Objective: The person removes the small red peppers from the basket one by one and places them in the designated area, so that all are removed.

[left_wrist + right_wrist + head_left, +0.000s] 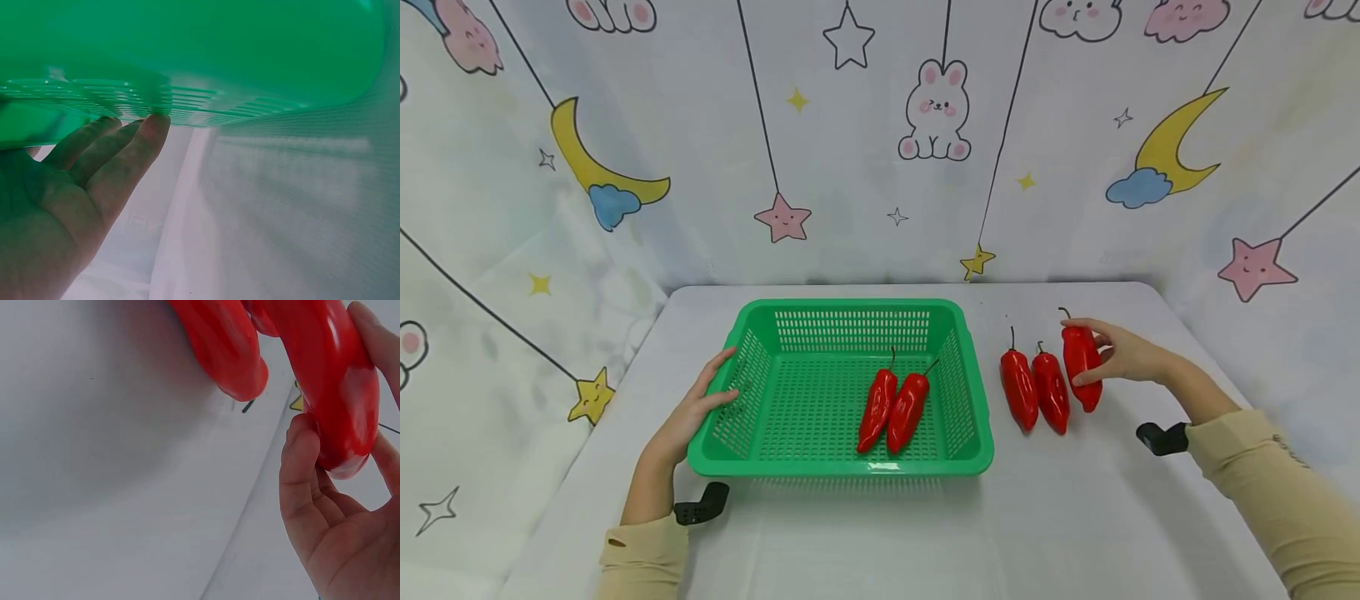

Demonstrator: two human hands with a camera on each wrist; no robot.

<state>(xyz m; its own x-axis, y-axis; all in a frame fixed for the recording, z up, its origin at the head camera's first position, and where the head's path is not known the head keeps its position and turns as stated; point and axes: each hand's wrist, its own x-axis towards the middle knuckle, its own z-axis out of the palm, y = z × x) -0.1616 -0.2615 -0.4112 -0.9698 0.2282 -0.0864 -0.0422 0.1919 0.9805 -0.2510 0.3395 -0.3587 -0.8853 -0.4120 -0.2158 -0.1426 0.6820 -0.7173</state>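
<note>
A green plastic basket (838, 468) stands on the table with two red peppers (877, 410) lying inside, toward its right. My left hand (688, 417) holds the basket's left side; in the left wrist view, fingers (134, 156) reach up against its slotted outer face. At the right, my right hand (1120, 354) grips a glossy red pepper (1079, 358) between thumb and fingers, its stem pointing away from me. In the right wrist view this pepper (337, 394) sits tilted between the fingertips. Two more red peppers (1018, 387) lie between it and the basket.
The white tabletop (850, 542) runs back to a patterned cloth (865, 167) with moons, stars and a rabbit. Dark wrist cameras (1161, 438) are strapped at both wrists, below the beige sleeves (1270, 500).
</note>
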